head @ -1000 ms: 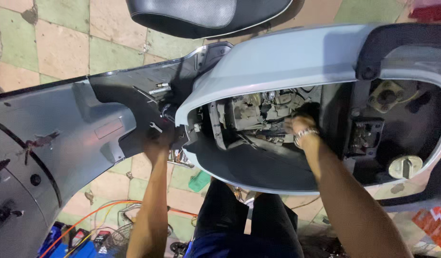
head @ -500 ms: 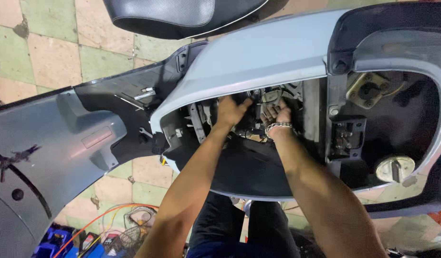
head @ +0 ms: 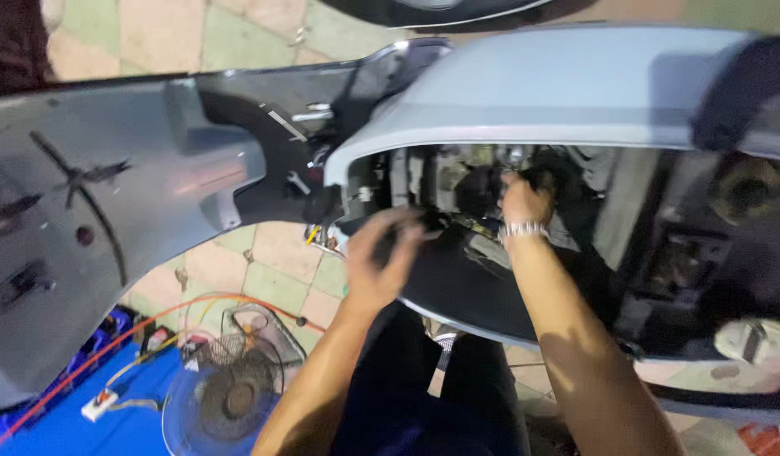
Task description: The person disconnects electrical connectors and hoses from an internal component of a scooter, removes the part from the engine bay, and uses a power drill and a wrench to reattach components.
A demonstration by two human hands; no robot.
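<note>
Nearest the camera, the person's dark trousers (head: 424, 397) fill the bottom middle, soft matte cloth between the two bare forearms. To the left on the floor lies a round wire-caged fan (head: 225, 397) on blue sheeting (head: 61, 414), with an orange cable (head: 154, 317) looping across it and a small white plug block (head: 97, 405) beside it.

The left hand (head: 383, 257) is raised at the lower lip of the scooter's opened body, blurred by motion; its fingers (head: 398, 224) are curled loosely toward a small dark part at the rim, but whether they grip it cannot be told. The right hand (head: 523, 203), with a metal bracelet (head: 522, 229) at the wrist, reaches deeper into the cavity; its fingers are bent in among black parts there, and what they hold, if anything, is hidden.

The cavity (head: 466, 190) sits in the middle of the view, under the pale grey-blue glossy body shell (head: 533, 93): a cluttered hollow of dull metal brackets, black plastic and thin wiring, edged below by a smooth black curved panel (head: 457, 287). To the left a broad, glossy grey panel (head: 94, 194) with moulded ridges spreads out. Farther right, dark recesses hold a round cream-coloured cap (head: 749, 338). Beyond, the floor is worn green and beige tiles (head: 179, 34).
</note>
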